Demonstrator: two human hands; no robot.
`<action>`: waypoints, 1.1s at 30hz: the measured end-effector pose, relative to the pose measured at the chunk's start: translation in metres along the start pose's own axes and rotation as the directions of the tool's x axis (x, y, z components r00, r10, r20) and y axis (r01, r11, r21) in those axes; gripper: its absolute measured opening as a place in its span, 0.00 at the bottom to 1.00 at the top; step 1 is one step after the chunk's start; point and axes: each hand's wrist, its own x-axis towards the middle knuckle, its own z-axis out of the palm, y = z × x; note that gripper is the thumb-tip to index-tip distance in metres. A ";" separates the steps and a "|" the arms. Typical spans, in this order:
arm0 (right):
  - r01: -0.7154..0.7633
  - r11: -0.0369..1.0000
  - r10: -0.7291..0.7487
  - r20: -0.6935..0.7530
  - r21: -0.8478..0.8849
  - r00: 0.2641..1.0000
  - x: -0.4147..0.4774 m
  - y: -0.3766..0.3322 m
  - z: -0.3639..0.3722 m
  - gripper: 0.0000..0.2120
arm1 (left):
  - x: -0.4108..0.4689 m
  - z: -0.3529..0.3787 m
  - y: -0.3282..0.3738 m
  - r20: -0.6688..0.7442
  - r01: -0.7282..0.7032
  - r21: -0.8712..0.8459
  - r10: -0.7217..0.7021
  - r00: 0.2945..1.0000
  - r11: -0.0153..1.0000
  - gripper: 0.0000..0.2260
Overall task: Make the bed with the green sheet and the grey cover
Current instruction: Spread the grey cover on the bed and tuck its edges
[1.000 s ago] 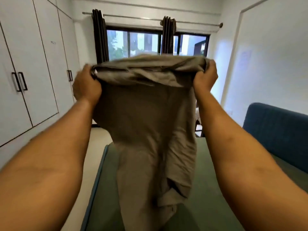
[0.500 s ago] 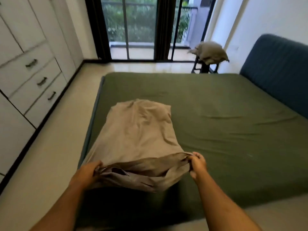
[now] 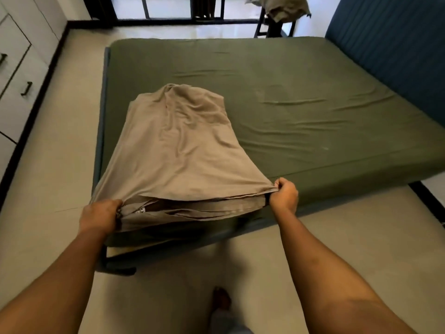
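The green sheet (image 3: 301, 97) covers the whole mattress, with a few wrinkles near its middle. The grey cover (image 3: 178, 150) lies bunched in a long narrow strip over the bed's near left corner, its far end crumpled. My left hand (image 3: 100, 215) grips the cover's near left corner beyond the bed's edge. My right hand (image 3: 284, 195) pinches the near right corner at the bed's front edge. The hem is stretched taut between both hands, and a small white label shows near the left hand.
A blue headboard (image 3: 395, 51) runs along the bed's right side. A dark stool (image 3: 274, 25) with another grey cloth stands at the back by the window. White drawers (image 3: 16, 75) line the left wall. Pale floor lies left and in front; my foot (image 3: 220, 300) is below.
The cover went from held high in front of me to laid down on the bed. Since half a second ago my hands have moved wider apart, pulling the hem taut.
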 end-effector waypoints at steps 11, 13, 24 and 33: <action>0.257 0.912 -0.267 -0.013 0.318 0.964 -0.102 -0.034 -0.019 0.13 | -0.090 0.025 0.030 0.280 0.195 -0.340 -0.099 0.955 0.920 0.24; 0.303 0.902 -0.317 -0.005 0.307 0.949 -0.122 -0.043 -0.017 0.14 | -0.110 0.003 0.073 0.054 -0.155 -0.551 0.221 0.974 0.820 0.28; 0.700 0.712 -0.698 -0.046 0.054 0.715 -0.183 -0.080 -0.067 0.06 | -0.150 -0.086 0.158 -0.587 -0.581 -0.707 0.124 0.800 0.403 0.06; 0.555 0.830 -0.550 -0.089 0.055 0.831 -0.186 -0.083 -0.058 0.09 | -0.143 -0.087 0.156 -0.509 -0.525 -0.813 0.129 0.851 0.251 0.15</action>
